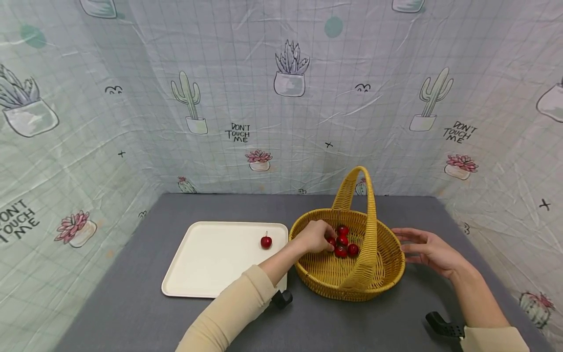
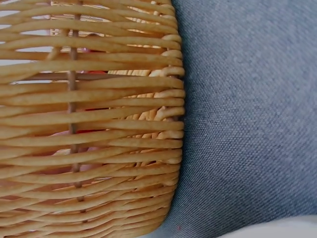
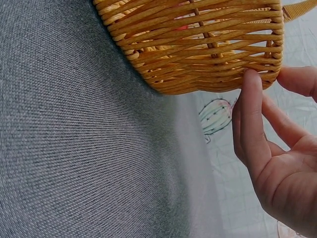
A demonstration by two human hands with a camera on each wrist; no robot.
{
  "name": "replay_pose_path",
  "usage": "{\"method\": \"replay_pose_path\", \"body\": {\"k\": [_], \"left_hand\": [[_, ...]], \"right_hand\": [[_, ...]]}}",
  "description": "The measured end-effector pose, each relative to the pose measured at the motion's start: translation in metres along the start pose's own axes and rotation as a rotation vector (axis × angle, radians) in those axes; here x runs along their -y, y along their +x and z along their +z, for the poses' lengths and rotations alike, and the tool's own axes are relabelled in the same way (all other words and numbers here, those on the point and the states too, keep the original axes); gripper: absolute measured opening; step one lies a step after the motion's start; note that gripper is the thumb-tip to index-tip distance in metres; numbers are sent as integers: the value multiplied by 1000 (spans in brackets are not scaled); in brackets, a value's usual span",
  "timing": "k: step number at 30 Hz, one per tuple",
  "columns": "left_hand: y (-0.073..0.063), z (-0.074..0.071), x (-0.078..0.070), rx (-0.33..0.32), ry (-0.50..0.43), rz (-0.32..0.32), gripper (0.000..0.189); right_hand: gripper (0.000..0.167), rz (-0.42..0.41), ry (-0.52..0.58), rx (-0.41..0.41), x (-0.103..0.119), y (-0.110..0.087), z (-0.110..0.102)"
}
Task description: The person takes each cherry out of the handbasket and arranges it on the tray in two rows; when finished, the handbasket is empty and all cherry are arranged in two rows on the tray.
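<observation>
Grey desk (image 1: 132, 313); basket (image 1: 334, 289) weave mostly hides, in left-wrist view, left fingers (image 1: 328, 231) pinching a cherry (image 1: 332, 241); spread right fingers (image 3: 251, 109) touch it.

Left of its arched handle (image 1: 372, 234), the basket (image 1: 323, 285) opens upward over the cherries (image 1: 342, 240) — yet that arch bars passage rightward. The left grip (image 1: 316, 236) fills the way over the left rim; the right grip (image 1: 433, 252) blocks the right side. The tray's (image 1: 206, 259) left half lies free from above — a sleeve (image 1: 233, 305) overhangs its near right part.
</observation>
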State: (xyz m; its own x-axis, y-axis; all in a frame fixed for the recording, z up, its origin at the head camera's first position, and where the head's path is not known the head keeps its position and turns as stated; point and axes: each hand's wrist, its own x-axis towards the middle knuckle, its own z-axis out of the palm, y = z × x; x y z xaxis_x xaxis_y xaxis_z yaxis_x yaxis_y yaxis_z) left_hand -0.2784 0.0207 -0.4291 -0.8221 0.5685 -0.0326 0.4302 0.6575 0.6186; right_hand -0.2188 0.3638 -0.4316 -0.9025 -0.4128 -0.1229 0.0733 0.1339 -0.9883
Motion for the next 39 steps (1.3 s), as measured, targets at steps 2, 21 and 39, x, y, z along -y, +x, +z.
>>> {"method": "replay_pose_path", "body": {"k": [2,21,39], "left_hand": [[-1,-2,-1,-1,-12,8,27],[-16,-12,1,-85,-140,88,29],[-53,-24,8,-192,-333,120,31]], "right_hand": [[42,-1,-2,-1,0,0,0],[42,-15,27,21,-2,-1,-2],[41,-22,33,14,-1,-1,1]]}}
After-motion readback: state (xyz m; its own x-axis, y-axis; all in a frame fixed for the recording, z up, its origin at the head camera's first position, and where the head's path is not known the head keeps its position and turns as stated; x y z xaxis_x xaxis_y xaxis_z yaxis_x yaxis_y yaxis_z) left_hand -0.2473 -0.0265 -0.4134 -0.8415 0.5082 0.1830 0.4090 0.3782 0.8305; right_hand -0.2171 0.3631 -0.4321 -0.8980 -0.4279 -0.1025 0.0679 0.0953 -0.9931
